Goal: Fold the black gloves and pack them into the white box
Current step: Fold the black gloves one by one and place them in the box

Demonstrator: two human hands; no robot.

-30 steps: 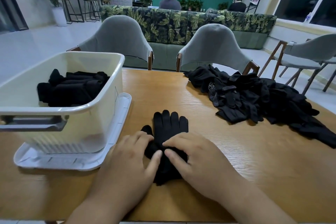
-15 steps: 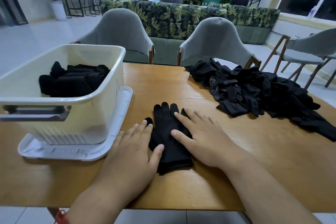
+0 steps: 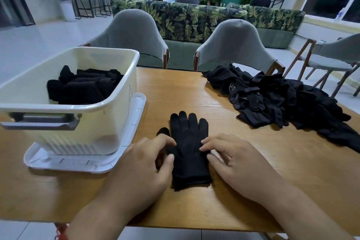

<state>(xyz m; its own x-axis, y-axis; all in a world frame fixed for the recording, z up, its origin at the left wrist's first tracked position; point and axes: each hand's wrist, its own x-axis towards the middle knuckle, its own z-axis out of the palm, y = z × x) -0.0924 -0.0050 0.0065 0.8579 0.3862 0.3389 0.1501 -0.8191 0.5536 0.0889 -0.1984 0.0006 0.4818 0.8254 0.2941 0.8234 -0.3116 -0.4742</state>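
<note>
Head view: the gloves (image 3: pixel 188 148) lie flat and stacked on the table (image 3: pixel 175 87) before me, fingers pointing away. My left hand (image 3: pixel 144 163) has bent fingers and thumb at their left edge, pinching or not I cannot tell, and my right hand (image 3: pixel 239 163) is loose, with its fingertips resting on their right edge. I judge the fold is just starting: next I must turn one end over the other with the layers aligned, then carry them left to the box (image 3: pixel 109 107).
</note>
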